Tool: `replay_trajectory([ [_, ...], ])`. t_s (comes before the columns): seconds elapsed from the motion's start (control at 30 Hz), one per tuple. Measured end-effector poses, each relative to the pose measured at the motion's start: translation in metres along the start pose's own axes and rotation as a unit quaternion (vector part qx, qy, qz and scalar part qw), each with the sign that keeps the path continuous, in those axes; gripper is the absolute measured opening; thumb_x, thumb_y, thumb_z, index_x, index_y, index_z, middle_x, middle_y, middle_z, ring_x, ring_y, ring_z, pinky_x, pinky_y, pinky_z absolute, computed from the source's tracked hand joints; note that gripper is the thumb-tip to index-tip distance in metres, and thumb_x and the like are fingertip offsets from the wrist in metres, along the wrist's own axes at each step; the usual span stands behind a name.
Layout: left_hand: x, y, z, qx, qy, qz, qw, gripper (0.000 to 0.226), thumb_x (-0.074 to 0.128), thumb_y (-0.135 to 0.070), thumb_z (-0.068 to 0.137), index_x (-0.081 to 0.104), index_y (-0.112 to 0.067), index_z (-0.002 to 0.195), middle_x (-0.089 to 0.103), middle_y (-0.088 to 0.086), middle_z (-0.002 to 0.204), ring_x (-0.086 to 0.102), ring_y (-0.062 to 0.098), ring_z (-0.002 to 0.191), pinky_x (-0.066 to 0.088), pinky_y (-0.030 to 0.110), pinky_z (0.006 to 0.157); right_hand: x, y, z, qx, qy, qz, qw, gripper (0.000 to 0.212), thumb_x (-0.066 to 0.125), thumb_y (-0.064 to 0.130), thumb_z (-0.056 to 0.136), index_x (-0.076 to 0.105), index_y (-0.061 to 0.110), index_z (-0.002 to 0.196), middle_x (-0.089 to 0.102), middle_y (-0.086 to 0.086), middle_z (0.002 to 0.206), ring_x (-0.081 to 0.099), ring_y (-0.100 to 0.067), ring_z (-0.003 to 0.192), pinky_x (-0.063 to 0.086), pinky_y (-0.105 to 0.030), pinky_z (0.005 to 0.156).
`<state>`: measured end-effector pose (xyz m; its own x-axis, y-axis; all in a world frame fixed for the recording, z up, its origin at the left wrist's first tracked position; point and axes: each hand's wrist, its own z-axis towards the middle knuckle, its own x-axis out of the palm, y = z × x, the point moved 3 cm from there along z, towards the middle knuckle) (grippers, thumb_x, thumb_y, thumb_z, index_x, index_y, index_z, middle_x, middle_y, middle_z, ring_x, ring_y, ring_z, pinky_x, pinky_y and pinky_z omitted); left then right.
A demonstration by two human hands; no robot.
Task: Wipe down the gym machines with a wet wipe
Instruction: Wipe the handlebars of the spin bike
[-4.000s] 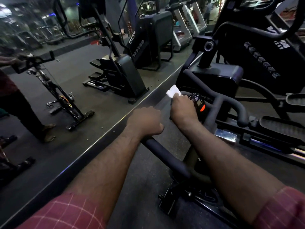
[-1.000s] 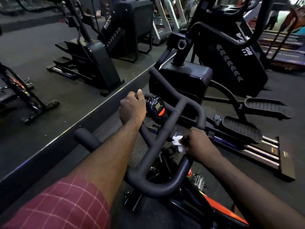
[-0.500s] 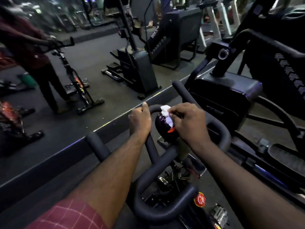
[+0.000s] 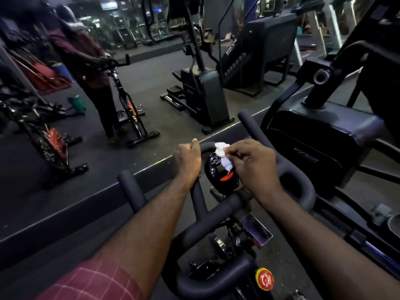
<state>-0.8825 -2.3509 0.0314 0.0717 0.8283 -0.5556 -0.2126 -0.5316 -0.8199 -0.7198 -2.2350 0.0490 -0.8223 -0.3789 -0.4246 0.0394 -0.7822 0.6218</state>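
Wiping in progress on the spin bike: right grip (image 4: 253, 167) pinches the wet wipe (image 4: 222, 154) against the round console (image 4: 220, 177), left grip (image 4: 187, 161) clasps the handlebar (image 4: 195, 230); judged early, with the neighbouring elliptical (image 4: 320, 139) apparently outstanding.

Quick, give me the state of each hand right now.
Left hand: gripping the handlebar.
Right hand: pinching the wipe against the bike's display.
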Motion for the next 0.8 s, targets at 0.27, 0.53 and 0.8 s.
replay_trajectory([
  [0.27, 0.0, 0.0, -0.004, -0.004, 0.0, 0.007, 1.0, 0.06, 0.041, -0.062, 0.091, 0.061, -0.014, 0.061, 0.071, 0.011, 0.07, 0.071, 0.036, 0.068, 0.061, 0.051, 0.065, -0.003, -0.004, 0.01, -0.015, 0.027, 0.039, 0.999, 0.019, 0.087, 0.008, 0.077, 0.083, 0.02, 0.091, 0.074, 0.008, 0.093, 0.069, -0.013, 0.09, 0.056, -0.035, 0.086],
  [0.53, 0.001, 0.0, -0.006, -0.002, 0.008, -0.015, 1.0, 0.061, 0.043, -0.062, 0.09, 0.064, -0.011, 0.065, 0.065, 0.005, 0.055, 0.071, 0.038, 0.056, 0.059, 0.063, 0.053, -0.013, -0.028, -0.004, 0.068, 0.037, 0.056, 0.995, 0.01, 0.087, 0.018, 0.083, 0.083, 0.021, 0.091, 0.075, 0.009, 0.086, 0.07, -0.004, 0.078, 0.058, -0.03, 0.077],
  [0.8, 0.0, 0.0, -0.006, -0.001, 0.003, -0.008, 1.0, 0.059, 0.041, -0.066, 0.089, 0.066, -0.016, 0.069, 0.068, 0.01, 0.062, 0.071, 0.036, 0.058, 0.061, 0.061, 0.056, -0.008, -0.022, -0.002, 0.117, 0.029, 0.106, 0.987, 0.011, 0.088, 0.015, 0.08, 0.081, 0.023, 0.083, 0.076, 0.016, 0.086, 0.072, 0.002, 0.083, 0.057, -0.022, 0.08],
])
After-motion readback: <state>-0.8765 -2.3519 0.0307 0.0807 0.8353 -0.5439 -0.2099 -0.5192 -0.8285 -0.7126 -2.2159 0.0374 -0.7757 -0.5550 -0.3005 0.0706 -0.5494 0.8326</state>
